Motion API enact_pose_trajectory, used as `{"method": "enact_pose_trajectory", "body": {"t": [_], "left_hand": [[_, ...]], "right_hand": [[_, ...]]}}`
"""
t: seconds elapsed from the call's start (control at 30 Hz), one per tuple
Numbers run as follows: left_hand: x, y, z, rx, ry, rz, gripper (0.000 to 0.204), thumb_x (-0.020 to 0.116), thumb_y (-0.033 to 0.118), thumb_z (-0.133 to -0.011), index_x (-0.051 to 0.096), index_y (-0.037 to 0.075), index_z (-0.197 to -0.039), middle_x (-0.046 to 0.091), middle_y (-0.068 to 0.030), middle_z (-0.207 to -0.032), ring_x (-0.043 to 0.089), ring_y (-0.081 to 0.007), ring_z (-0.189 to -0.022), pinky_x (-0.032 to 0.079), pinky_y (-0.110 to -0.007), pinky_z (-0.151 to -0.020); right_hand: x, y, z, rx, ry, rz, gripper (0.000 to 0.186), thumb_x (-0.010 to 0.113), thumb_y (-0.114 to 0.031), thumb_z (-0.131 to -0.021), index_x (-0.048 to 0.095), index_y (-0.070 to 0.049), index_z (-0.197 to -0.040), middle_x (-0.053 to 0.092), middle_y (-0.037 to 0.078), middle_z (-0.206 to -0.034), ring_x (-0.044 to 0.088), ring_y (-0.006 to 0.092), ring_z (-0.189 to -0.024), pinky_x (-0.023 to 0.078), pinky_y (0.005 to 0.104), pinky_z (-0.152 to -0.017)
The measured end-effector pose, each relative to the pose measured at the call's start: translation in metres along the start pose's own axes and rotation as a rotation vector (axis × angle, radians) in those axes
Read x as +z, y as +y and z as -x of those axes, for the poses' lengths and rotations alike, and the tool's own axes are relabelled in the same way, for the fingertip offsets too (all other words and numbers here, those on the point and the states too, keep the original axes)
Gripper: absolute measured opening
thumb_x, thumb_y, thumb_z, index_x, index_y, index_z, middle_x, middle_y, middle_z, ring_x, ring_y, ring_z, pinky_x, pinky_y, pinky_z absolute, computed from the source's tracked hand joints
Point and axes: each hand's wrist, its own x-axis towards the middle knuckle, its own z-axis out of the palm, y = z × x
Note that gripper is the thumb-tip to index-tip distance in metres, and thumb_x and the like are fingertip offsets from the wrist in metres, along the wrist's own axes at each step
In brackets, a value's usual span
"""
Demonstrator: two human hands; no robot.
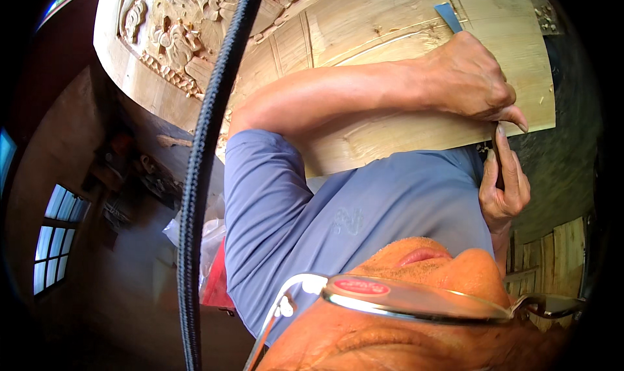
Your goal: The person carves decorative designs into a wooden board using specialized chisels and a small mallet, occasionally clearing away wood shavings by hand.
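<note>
Indeed, the left hand [469, 75] is closed, and it appears to grip the tool whose blue-grey blade [447, 17] comes out on the far side from the body. The blade's long axis goes away from the fist, slanting a little to the left, above the pale wooden board [513, 59]. The left hand is the nearer one to it. The right hand [504, 192] is on the body side of this grip, its fingers curled; whether they hold something firmly, I cannot tell. The carved relief [175, 46] lies left of the grip, well apart.
</note>
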Motion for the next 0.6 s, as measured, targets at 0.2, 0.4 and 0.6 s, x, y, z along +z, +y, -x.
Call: {"method": "enact_pose_trajectory", "body": {"t": [0.2, 0.4, 0.6], "left_hand": [[-0.015, -0.006, 0.003, -0.021, 0.061, -0.069, 0.062, 0.069, 0.062, -0.097, 0.059, 0.016, -0.056, 0.061, -0.0025, -0.054, 0.064, -0.0248, -0.051, 0.044, -0.040, -0.044], [-0.011, 0.001, 0.004, 0.061, 0.012, 0.070, 0.058, 0.068, 0.060, -0.098, 0.057, 0.015, -0.062, 0.061, -0.0010, -0.056, 0.065, -0.0251, -0.053, 0.046, -0.040, -0.045], [-0.009, -0.006, 0.003, 0.067, -0.005, 0.100, 0.058, 0.067, 0.061, -0.098, 0.057, 0.016, -0.063, 0.060, -0.0009, -0.057, 0.065, -0.0237, -0.054, 0.046, -0.040, -0.045]], "right_hand": [[0.014, -0.002, -0.014, -0.044, 0.028, 0.008, 0.036, 0.069, 0.018, -0.090, 0.069, 0.013, -0.126, 0.079, 0.021, -0.114, 0.069, 0.0269, -0.068, 0.056, 0.0360, -0.062], [-0.010, -0.006, -0.002, 0.033, -0.053, -0.019, 0.037, 0.070, 0.018, -0.090, 0.069, 0.013, -0.126, 0.079, 0.021, -0.111, 0.068, 0.0244, -0.067, 0.056, 0.0354, -0.060], [-0.005, -0.006, -0.011, -0.025, -0.020, 0.029, 0.038, 0.070, 0.018, -0.090, 0.069, 0.013, -0.128, 0.079, 0.021, -0.109, 0.065, 0.0229, -0.064, 0.054, 0.0363, -0.058]]}}
